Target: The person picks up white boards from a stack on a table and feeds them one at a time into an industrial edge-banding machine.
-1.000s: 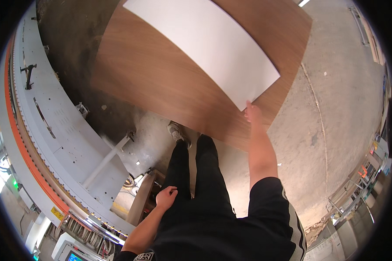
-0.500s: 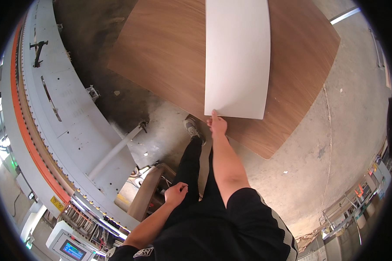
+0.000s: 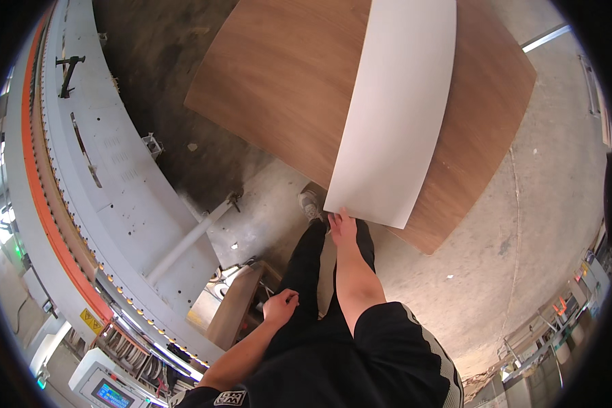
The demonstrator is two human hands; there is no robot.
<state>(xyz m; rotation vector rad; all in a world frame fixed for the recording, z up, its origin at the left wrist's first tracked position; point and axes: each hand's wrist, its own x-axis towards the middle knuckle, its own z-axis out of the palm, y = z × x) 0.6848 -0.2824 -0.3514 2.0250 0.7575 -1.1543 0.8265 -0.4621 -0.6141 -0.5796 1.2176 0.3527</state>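
You are in the middle of handling the white panel (image 3: 396, 112): your right hand (image 3: 342, 226) grips its near corner, fingers closed on the edge, with the arm stretched out in front of you. The panel runs away from you, long and narrow, and lies across the larger brown board (image 3: 299, 95) beneath it. Whether it rests flat on that board or is lifted slightly at your end cannot be told from this view.

Your left hand (image 3: 281, 306) hangs low by your thigh, loosely curled, well apart from the panel. It holds nothing that can be made out, and it is just beside the wooden block (image 3: 236, 306) that stands on the floor (image 3: 517, 258) near your leg.

As a judgement, the step in hand is steering the panel by one corner, either squaring it over the board or drawing it off. With only one hand on a long, thin sheet, the far end may swing or sag, so the next move calls for a steady pull along the panel's length, and likely your left hand on the near edge to share the load.

The long grey machine (image 3: 109, 177) with its orange strip curves along your left, clear of the panel. Your shoe (image 3: 310, 202) sits just beside the board's near edge.
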